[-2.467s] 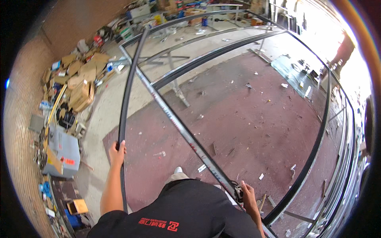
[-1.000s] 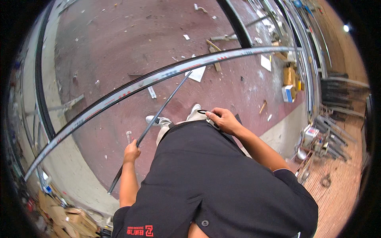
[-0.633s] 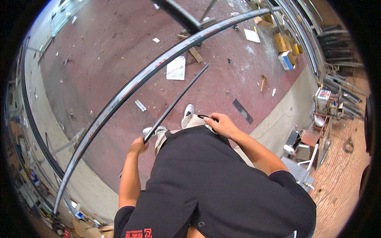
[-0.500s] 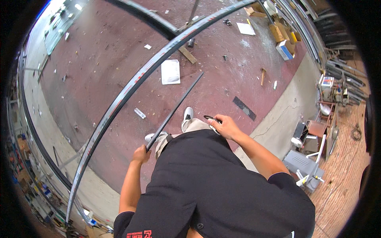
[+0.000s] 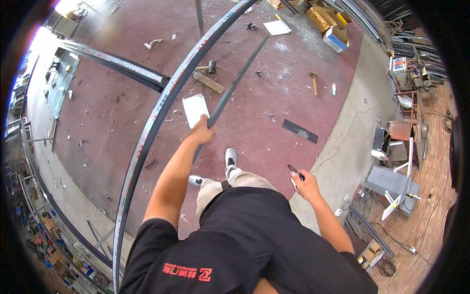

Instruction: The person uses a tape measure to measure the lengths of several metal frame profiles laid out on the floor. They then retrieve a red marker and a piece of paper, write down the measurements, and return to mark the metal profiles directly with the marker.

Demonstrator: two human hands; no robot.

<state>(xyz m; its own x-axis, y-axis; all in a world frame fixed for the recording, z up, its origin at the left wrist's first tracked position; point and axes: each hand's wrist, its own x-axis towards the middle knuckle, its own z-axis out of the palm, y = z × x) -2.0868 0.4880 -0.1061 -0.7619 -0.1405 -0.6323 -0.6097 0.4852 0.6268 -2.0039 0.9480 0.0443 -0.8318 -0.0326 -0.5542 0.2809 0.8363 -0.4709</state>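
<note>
My left hand (image 5: 201, 131) is closed around a long, narrow dark bar (image 5: 241, 76). The bar slants from the far right down past my fist, and its lower end comes close to the long curved frame rail (image 5: 159, 104). Out to the right, my right hand (image 5: 307, 186) grips a small object with a black loop (image 5: 293, 169) and a pale part. The fingers cover most of it, so its kind is hidden. A white sheet (image 5: 192, 109) lies on the floor just beyond my left hand.
The rail arches across my left side, joined by a crossbar (image 5: 117, 62). On the red floor lie a wooden block (image 5: 208, 82), a mallet (image 5: 212, 67), a hammer (image 5: 314, 84) and a black strip (image 5: 299, 131). Cardboard boxes (image 5: 320, 18) stand far right; a grey machine (image 5: 389, 179) stands right.
My left hand has moved forward and up with the bar, whose far end now reaches farther out. My right hand has swung to the right, away from my body. The view has shifted.
</note>
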